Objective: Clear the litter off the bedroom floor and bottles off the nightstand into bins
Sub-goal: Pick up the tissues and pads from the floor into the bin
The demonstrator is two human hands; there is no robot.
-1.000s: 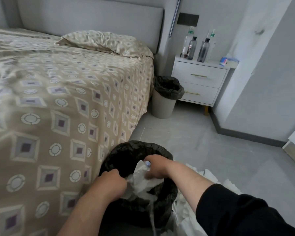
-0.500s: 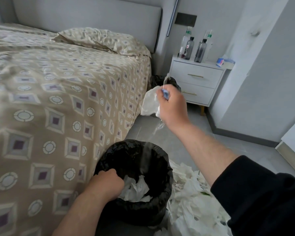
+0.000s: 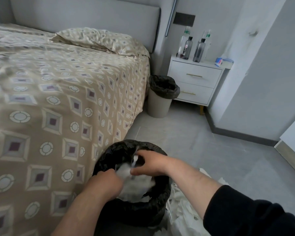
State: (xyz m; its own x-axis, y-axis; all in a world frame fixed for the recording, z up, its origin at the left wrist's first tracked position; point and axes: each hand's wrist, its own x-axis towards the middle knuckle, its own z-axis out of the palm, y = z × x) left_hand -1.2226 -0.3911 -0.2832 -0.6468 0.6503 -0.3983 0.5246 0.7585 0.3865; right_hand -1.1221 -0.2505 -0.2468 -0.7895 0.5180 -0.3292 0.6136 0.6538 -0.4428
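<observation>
A near bin (image 3: pixel 160 208) lined with a black bag stands on the floor beside the bed, with white paper litter (image 3: pixel 138 186) inside. My left hand (image 3: pixel 106 184) is a fist pushed into that paper at the bin's left side. Over the bin's mouth, my right hand (image 3: pixel 150 162) curls around a white scrap with a bit of blue; motion blur hides the details. More white litter (image 3: pixel 182 220) lies on the floor to the right of the bin. Several bottles (image 3: pixel 188 48) stand on the white nightstand (image 3: pixel 194 79) at the back.
A second bin (image 3: pixel 158 106) with a black liner stands between the bed and the nightstand. A tissue box (image 3: pixel 224 61) sits on the nightstand's right end. The patterned bed (image 3: pixel 58 99) fills the left side. A grey wall corner (image 3: pixel 245 99) juts out on the right.
My right hand, which was raised high with the white scrap, has come back down over the near bin. My left hand has stayed in the bin.
</observation>
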